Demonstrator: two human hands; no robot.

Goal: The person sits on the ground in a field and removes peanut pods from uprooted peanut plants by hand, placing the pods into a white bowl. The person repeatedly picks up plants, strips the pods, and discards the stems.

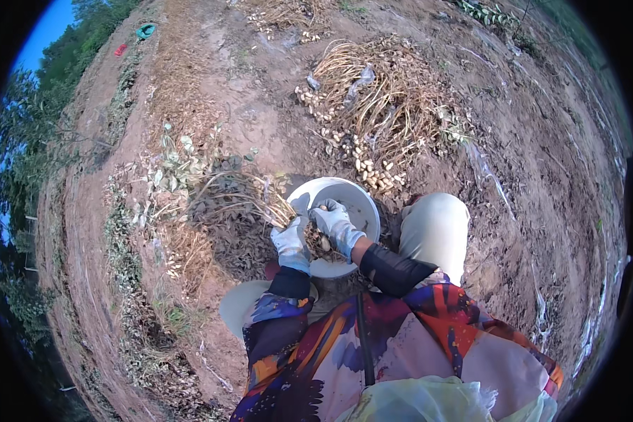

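My left hand (291, 243), in a pale work glove, grips a bundle of dried peanut plants (242, 192) by the stems near the roots. The leafy tops spread away to the left. My right hand (337, 224), gloved too, is curled over the white plastic bucket (368, 211), with a pod showing at its fingers. Peanut pods (325, 243) and roots hang between the two hands over the bucket's opening. The bucket stands on the soil between my knees. Part of its inside is hidden by my hands and the plants.
A large heap of pulled peanut plants (395, 100) lies ahead, with loose-looking pods (374, 176) along its near edge. Dry leaves and stalks (187, 245) cover the left side. Strips of plastic film (488, 171) lie to the right. A green container-like object (145, 31) sits far off.
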